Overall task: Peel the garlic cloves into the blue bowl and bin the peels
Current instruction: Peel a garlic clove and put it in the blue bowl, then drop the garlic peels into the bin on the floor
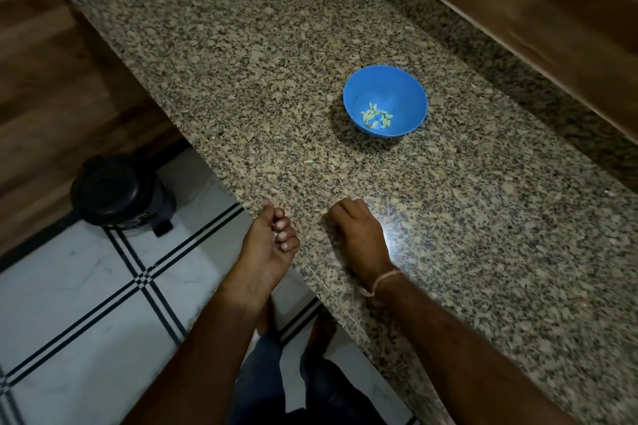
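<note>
Left hand [272, 245]: palm up at the worktop [241, 62] edge, fingers [281, 235] curled over the palm. We cannot tell what, if anything, they enclose.
Right hand [359, 235]: knuckles up on the worktop, fingers tucked under, contents hidden from us.
Blue bowl [352, 93]: well beyond the right fingers, holding peeled garlic cloves [375, 115].
Pale scrap [307, 161]: one, between fingers and bowl.
Black bin [117, 193]: on the floor [86, 286], left of the left fingers.
</note>
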Demonstrator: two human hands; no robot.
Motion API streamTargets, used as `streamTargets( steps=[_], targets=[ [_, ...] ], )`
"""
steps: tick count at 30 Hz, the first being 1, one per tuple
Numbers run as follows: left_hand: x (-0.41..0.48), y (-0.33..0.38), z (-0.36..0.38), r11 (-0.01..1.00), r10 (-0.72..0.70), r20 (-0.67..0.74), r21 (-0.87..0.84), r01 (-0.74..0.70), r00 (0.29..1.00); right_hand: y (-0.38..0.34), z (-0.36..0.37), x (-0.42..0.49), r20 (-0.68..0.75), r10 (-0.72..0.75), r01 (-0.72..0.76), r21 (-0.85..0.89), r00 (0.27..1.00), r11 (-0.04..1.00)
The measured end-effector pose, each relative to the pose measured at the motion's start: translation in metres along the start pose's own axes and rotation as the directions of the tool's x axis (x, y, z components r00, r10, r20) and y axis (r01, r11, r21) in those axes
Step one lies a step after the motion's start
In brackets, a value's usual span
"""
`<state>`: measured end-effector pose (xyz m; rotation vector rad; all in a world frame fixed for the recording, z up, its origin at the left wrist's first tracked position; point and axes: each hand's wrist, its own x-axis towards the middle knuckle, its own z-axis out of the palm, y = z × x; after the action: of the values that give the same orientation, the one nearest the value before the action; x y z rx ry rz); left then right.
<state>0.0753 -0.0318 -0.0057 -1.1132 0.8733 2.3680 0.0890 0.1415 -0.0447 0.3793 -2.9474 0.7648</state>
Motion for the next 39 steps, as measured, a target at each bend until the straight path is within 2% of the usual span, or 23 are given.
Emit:
streamTargets(
  steps=[6,11,13,15,18,21,25,28,33,39],
  targets=[
    [-0.002,-0.004,0.003,1.0,-0.01,-0.002,0.008,0.01,1.0,-0.001,0.01,0.009,0.057,0.056,-0.048,-0.139,0.997,0.989],
    [-0.004,-0.007,0.006,1.0,-0.013,0.003,0.018,0.013,1.0,-0.007,0.009,0.009,0.031,0.035,-0.027,-0.226,0.999,0.974],
    [-0.003,-0.006,0.005,1.0,-0.014,0.01,0.016,0.014,1.0,-0.01,0.005,0.01,-0.003,0.096,-0.095,-0.163,0.995,0.982],
    [-0.002,-0.005,0.005,1.0,-0.015,0.015,0.011,0.014,1.0,-0.018,0.001,0.008,-0.026,0.213,-0.213,0.012,0.977,0.977],
    [-0.002,-0.003,0.002,1.0,-0.03,0.032,0.0,0.03,0.999,-0.036,-0.003,0.003,-0.053,0.414,-0.362,0.391,0.909,0.846],
    [-0.006,0.009,-0.006,0.999,-0.033,0.028,-0.031,0.034,0.999,-0.053,0.0,0.011,0.071,0.541,-0.476,0.581,0.838,0.66],
    [-0.015,0.043,-0.031,0.994,0.024,-0.008,-0.105,-0.025,1.0,-0.098,0.02,0.043,0.239,0.537,-0.533,0.681,0.809,0.501],
    [-0.024,0.079,-0.058,0.981,0.079,-0.044,-0.173,-0.086,0.996,-0.147,0.035,0.071,0.343,0.475,-0.541,0.751,0.81,0.38],
    [-0.032,0.156,-0.134,0.94,0.164,-0.125,-0.281,-0.193,0.978,-0.239,0.08,0.119,0.463,0.395,-0.586,0.757,0.794,0.289],
    [-0.03,0.253,-0.246,0.886,0.214,-0.192,-0.375,-0.273,0.958,-0.341,0.17,0.162,0.555,0.341,-0.632,0.754,0.759,0.181]
  ],
)
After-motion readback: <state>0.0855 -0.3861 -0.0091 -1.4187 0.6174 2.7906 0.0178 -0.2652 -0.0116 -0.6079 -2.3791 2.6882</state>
